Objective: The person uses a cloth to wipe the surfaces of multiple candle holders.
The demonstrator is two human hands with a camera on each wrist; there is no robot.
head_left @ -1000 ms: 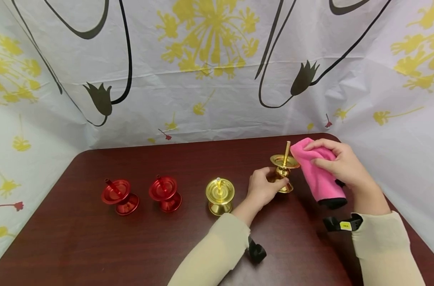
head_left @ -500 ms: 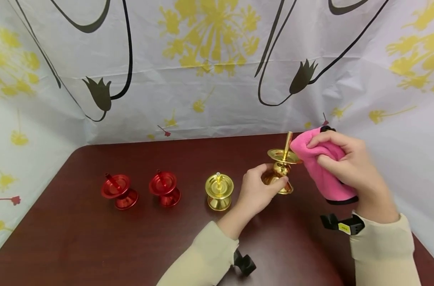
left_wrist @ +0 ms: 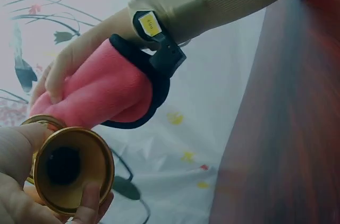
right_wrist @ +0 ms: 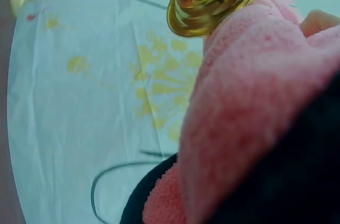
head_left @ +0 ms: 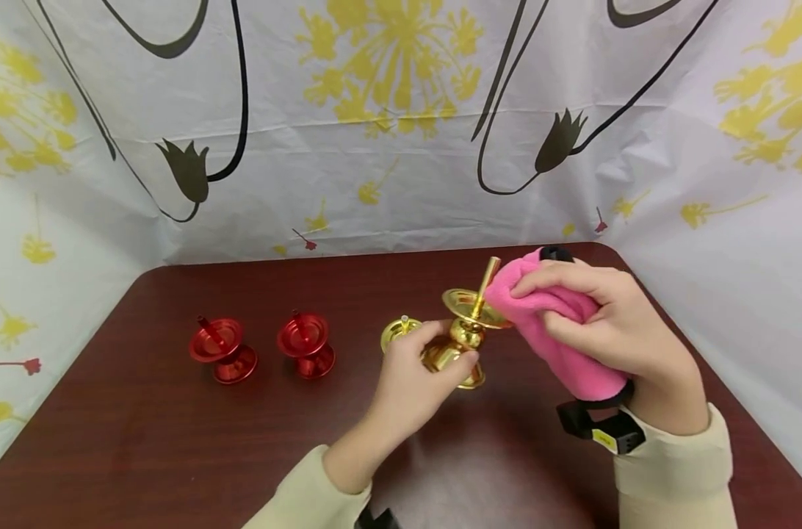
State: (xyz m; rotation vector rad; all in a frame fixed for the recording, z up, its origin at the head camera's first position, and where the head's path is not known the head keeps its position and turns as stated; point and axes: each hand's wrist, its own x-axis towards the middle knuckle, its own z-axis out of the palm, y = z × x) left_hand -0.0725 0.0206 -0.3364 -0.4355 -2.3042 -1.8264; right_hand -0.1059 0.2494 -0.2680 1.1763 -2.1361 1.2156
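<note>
In the head view my left hand (head_left: 417, 382) grips a shiny gold candle holder (head_left: 467, 334) around its lower body. The holder tilts, with its wide dish and upright tube towards the back. My right hand (head_left: 606, 323) clutches a bunched pink cloth (head_left: 553, 356) with black edging, its folded end right at the dish's rim. The left wrist view shows the holder's hollow base (left_wrist: 93, 155) facing the camera, and the cloth (left_wrist: 106, 86) just beyond it. In the right wrist view the cloth (right_wrist: 249, 91) overlaps the gold holder's flared edge (right_wrist: 186, 19).
A second gold candle holder (head_left: 394, 333) stands partly hidden behind my left hand. Two red candle holders (head_left: 219, 342) stand further left on the dark reddish table (head_left: 143, 441). White sheeting (head_left: 401, 206) with floral prints surrounds the table's back and sides.
Both hands have moved left and towards me, carrying the gold candle holder and the pink cloth. The holder now partly covers the second gold one. The red holders stay in place.
</note>
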